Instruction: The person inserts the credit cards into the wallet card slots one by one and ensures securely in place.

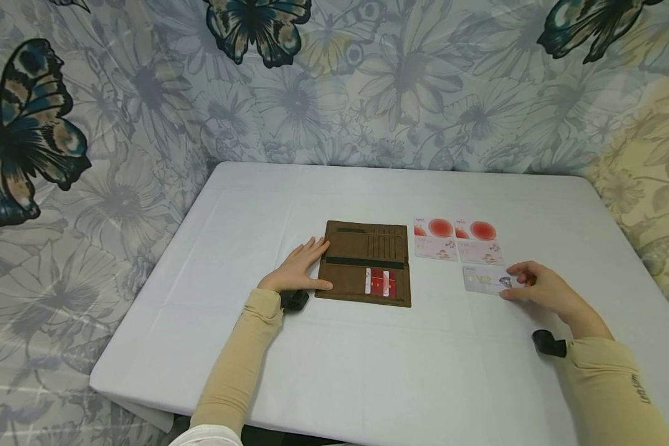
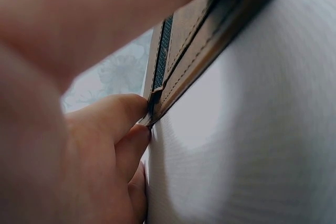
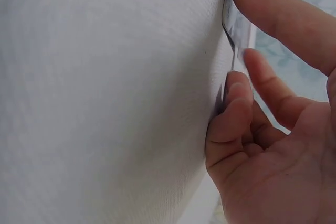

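Observation:
A brown wallet [image 1: 368, 248] lies unfolded on the white table, with card slots on its far half and red-and-white cards [image 1: 381, 282] tucked in its near half. My left hand [image 1: 298, 269] rests at its left edge, fingers spread, thumb over the near corner. In the left wrist view the fingertips touch the edge of the stitched wallet [image 2: 181, 64]. My right hand [image 1: 541, 288] pinches the right end of a silver VIP card [image 1: 482, 280] between thumb and fingers. The right wrist view has the card [image 3: 239, 24] edge-on, low over the cloth.
Two pink-and-white cards with red circles, a left one [image 1: 435, 248] and a right one [image 1: 479, 251], lie side by side right of the wallet, just beyond the silver card. A butterfly-patterned curtain [image 1: 368, 111] hangs behind the table [image 1: 334, 359].

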`<state>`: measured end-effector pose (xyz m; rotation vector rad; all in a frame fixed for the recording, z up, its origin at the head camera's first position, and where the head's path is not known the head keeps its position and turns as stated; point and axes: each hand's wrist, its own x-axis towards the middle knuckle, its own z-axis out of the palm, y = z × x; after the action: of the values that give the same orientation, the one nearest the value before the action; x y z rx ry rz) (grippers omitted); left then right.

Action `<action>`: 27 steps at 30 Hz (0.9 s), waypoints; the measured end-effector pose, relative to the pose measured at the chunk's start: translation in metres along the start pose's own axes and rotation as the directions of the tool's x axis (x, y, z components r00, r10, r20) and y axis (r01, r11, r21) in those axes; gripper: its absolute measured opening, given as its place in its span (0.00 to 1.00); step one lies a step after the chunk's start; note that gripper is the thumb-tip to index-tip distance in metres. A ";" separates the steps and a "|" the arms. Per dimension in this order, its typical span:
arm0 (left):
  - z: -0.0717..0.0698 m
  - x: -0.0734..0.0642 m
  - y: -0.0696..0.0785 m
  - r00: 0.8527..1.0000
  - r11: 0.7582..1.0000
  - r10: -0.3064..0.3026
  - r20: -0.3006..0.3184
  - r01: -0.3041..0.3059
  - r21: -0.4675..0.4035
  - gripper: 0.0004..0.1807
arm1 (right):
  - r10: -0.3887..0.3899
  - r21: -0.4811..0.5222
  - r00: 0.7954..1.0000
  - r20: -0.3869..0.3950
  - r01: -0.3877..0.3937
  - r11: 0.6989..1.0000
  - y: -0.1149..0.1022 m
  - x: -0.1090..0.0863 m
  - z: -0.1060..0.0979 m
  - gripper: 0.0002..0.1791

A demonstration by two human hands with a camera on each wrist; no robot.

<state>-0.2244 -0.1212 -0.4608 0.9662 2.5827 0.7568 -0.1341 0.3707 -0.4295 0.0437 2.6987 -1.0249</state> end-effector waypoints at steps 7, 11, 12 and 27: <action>0.001 0.001 0.000 1.000 1.000 -0.002 0.000 0.002 0.001 0.55 | -0.045 0.035 0.998 -0.038 0.046 0.998 -0.004 -0.003 0.002 0.35; 0.001 0.001 -0.001 1.000 1.000 -0.004 -0.001 0.004 0.001 0.55 | -0.063 0.038 0.996 -0.063 0.065 0.997 -0.006 -0.003 0.003 0.32; 0.001 0.001 -0.002 1.000 1.000 -0.004 -0.002 0.004 0.000 0.55 | -0.070 0.036 0.995 -0.066 0.073 0.997 -0.006 -0.004 0.002 0.32; 0.001 0.001 -0.001 1.000 1.000 -0.017 0.006 0.017 0.006 0.55 | -0.171 0.068 0.979 -0.107 0.179 0.982 -0.027 -0.003 0.005 0.25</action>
<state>-0.2254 -0.1211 -0.4627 0.9462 2.5856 0.7408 -0.1335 0.3477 -0.4150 -0.1335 2.7925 -1.2088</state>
